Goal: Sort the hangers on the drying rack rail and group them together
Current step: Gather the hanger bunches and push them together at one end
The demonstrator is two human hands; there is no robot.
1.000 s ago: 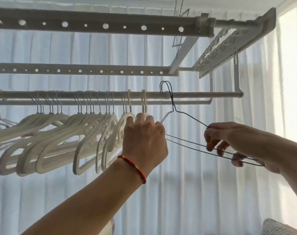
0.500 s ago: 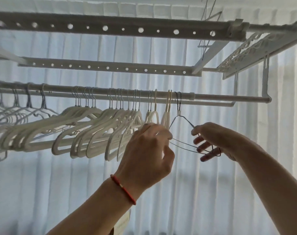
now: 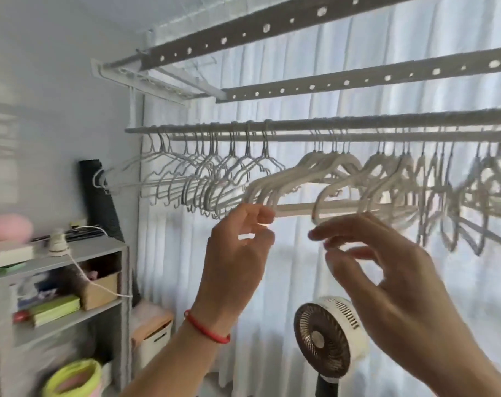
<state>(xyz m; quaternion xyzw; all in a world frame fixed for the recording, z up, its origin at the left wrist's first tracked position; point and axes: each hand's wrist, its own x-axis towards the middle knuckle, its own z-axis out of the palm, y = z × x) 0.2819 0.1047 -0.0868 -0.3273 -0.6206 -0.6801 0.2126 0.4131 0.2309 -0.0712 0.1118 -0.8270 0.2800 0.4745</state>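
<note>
Head view: my right hand [image 3: 386, 270] hangs open and empty below the white hangers [image 3: 338, 181]; my left hand [image 3: 238, 253] pinches one's lower corner, I think. They look light, stiff and smooth, best gripped at the shoulder. Farther left on the rail [image 3: 301, 126], thin wire hangers [image 3: 197, 173] blur together; those at the right are cut off.

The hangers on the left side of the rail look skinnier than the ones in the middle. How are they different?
The thin wire hangers are slim, greyish and have wavy, notched shoulders; the thick white hangers are chunky, cream-white and smoothly curved. The wire ones hang nearer the wall; the thick ones hang just above both hands, the left hand touching one's end. Both groups hang by hooks from the same rail.
</note>
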